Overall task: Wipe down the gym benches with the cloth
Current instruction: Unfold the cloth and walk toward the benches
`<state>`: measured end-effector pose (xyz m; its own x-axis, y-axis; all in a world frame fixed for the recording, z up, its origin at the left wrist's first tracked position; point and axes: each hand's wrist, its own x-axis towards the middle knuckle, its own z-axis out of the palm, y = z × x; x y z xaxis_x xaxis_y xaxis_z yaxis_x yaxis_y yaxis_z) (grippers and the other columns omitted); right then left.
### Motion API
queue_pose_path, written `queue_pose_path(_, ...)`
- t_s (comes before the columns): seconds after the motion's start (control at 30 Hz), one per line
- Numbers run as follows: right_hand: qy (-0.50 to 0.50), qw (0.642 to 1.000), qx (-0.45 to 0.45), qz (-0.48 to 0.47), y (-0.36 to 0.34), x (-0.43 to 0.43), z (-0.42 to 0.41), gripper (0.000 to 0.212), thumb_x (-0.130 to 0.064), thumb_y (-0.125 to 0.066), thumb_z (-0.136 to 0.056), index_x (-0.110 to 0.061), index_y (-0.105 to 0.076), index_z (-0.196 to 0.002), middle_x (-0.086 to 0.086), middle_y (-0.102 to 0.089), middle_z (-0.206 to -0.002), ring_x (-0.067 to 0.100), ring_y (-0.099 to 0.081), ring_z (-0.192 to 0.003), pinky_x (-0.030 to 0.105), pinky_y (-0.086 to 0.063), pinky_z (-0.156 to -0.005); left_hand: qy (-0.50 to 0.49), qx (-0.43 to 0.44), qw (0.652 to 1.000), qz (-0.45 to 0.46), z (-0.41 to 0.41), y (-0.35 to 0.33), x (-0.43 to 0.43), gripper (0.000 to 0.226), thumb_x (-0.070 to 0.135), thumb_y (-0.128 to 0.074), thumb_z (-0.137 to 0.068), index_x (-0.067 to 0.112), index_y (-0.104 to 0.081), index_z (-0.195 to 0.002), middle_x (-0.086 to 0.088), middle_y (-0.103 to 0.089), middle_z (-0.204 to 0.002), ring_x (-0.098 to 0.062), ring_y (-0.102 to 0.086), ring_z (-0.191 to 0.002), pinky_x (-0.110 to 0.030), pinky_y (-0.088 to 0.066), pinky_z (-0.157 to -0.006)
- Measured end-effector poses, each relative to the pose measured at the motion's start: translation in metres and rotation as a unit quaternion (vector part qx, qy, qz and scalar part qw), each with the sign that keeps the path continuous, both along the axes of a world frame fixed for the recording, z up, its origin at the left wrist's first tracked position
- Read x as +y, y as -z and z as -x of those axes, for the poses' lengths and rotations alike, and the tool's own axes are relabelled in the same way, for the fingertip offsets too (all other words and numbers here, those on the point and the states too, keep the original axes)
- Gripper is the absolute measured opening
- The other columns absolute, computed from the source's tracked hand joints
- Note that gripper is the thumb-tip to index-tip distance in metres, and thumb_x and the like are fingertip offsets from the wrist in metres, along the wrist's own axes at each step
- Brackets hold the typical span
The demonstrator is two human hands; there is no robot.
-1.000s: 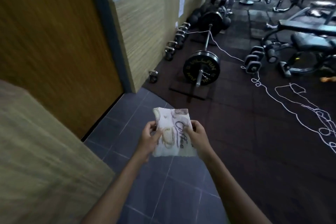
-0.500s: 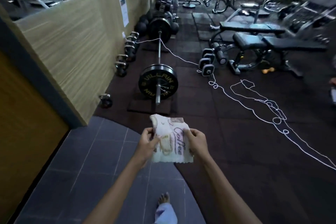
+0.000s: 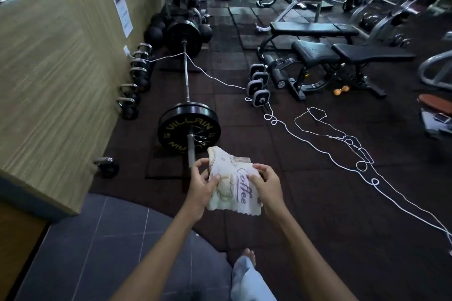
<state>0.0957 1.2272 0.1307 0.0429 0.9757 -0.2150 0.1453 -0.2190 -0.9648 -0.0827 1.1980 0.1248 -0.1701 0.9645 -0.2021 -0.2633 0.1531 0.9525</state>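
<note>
One view only, cam on my head, wide-angle, pitched forward and down. Nothing to overlap with. Nearest in frame: my two forearms coming up from the bottom edge, left hand (image 3: 199, 187) and right hand (image 3: 267, 184) just below centre, close to the lens. My bare foot (image 3: 249, 255) sits at the bottom. Facing down the length of the gym: wood-grain partition wall (image 3: 61, 76) runs along the left, black rubber-tile floor (image 3: 305, 203) fills the middle, black padded benches (image 3: 342, 52) at far right. Black barbell with yellow-lettered plates (image 3: 188, 129) lies near centre-left, pointing away. Edges bend visibly from lens distortion; far end of room small and dim.
</note>
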Motion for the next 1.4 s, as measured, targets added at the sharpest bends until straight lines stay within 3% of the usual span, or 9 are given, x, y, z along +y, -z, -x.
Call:
queue_pose_path(0.23,-0.028,0.993,0.082,0.083,0.014,0.139,0.017,0.016,-0.022,-0.064,-0.093,-0.017,-0.063,-0.109,0.008,-0.069,-0.109,0.016,-0.067,-0.093,0.030,-0.054,-0.076,0.012,-0.044,0.999,-0.026,0.013,-0.011,0.141,0.039,-0.005,-0.053,-0.092,0.024,-0.044,-0.116,-0.006,-0.067,-0.115,-0.017,-0.066,-0.100,-0.036,-0.054,-0.083)
queue_pose_path(0.4,-0.050,0.986,0.107,0.118,0.016,0.261,0.024,0.022,-0.027,-0.061,-0.095,-0.016,-0.064,-0.114,0.005,-0.071,-0.111,0.018,-0.067,-0.104,0.037,-0.054,-0.093,0.028,-0.062,0.997,-0.024,0.022,-0.022,0.261,0.040,-0.001,-0.058,-0.089,0.022,-0.045,-0.119,-0.002,-0.070,-0.109,-0.017,-0.065,-0.100,-0.033,-0.055,-0.081)
queue_pose_path(0.57,-0.019,0.987,0.139,0.073,-0.005,0.366,0.027,0.025,-0.018,-0.066,-0.092,-0.015,-0.061,-0.116,0.007,-0.069,-0.107,0.006,-0.069,-0.086,0.020,-0.053,-0.069,0.023,-0.081,0.996,-0.011,0.030,-0.026,0.370,0.038,-0.005,-0.052,-0.092,0.021,-0.044,-0.119,-0.004,-0.067,-0.112,-0.017,-0.064,-0.103,-0.033,-0.054,-0.086)
queue_pose_path(0.73,0.019,0.993,0.113,0.020,-0.013,0.466,0.032,0.028,-0.012,-0.068,-0.088,-0.021,-0.062,-0.113,0.004,-0.067,-0.108,0.007,-0.066,-0.081,0.031,-0.052,-0.063,0.023,-0.067,0.997,0.002,0.034,-0.020,0.475,0.041,0.000,-0.056,-0.092,0.020,-0.041,-0.125,-0.013,-0.064,-0.120,-0.024,-0.063,-0.106,-0.040,-0.055,-0.087)
queue_pose_path(0.87,0.030,0.997,0.061,-0.027,-0.018,0.555,0.033,0.024,-0.012,-0.067,-0.088,-0.024,-0.064,-0.108,0.000,-0.066,-0.109,0.007,-0.065,-0.090,0.023,-0.054,-0.072,0.045,-0.035,0.998,-0.005,0.035,-0.015,0.573,0.044,-0.003,-0.053,-0.093,0.021,-0.039,-0.127,-0.011,-0.066,-0.117,-0.023,-0.066,-0.099,-0.038,-0.057,-0.079)
queue_pose_path(0.97,0.023,0.998,0.023,-0.051,-0.029,0.624,0.028,0.025,-0.009,-0.064,-0.088,-0.026,-0.063,-0.107,-0.004,-0.065,-0.110,0.010,-0.063,-0.087,0.023,-0.051,-0.063,0.072,0.006,0.997,-0.011,0.034,-0.023,0.644,0.046,0.003,-0.059,-0.092,0.026,-0.040,-0.126,-0.007,-0.066,-0.120,-0.023,-0.067,-0.104,-0.045,-0.056,-0.087)
queue_pose_path(1.1,0.016,0.997,-0.001,-0.081,-0.041,0.713,0.020,0.027,-0.004,-0.062,-0.088,-0.022,-0.062,-0.109,-0.008,-0.064,-0.114,0.005,-0.061,-0.105,0.022,-0.048,-0.090,0.112,0.056,0.991,-0.036,0.029,-0.037,0.732,0.053,0.018,-0.069,-0.083,0.034,-0.039,-0.124,-0.002,-0.065,-0.124,-0.020,-0.066,-0.108,-0.048,-0.053,-0.092)
queue_pose_path(1.27,0.043,0.996,0.008,-0.084,-0.039,0.804,0.005,0.028,-0.007,-0.063,-0.088,-0.029,-0.063,-0.106,-0.009,-0.063,-0.119,0.004,-0.058,-0.110,0.022,-0.046,-0.092,0.138,0.071,0.987,-0.045,0.005,-0.041,0.832,0.049,0.006,-0.062,-0.091,0.035,-0.040,-0.122,-0.002,-0.064,-0.124,-0.018,-0.066,-0.108,-0.043,-0.054,-0.092)
queue_pose_path(1.4,0.061,0.995,0.012,-0.081,-0.028,0.874,-0.026,0.028,-0.007,-0.064,-0.087,-0.030,-0.064,-0.102,-0.008,-0.064,-0.117,0.011,-0.059,-0.111,0.031,-0.048,-0.097,0.144,0.069,0.987,-0.035,-0.030,-0.037,0.907,0.049,0.003,-0.060,-0.091,0.029,-0.038,-0.127,-0.002,-0.063,-0.125,-0.020,-0.065,-0.108,-0.043,-0.054,-0.092)
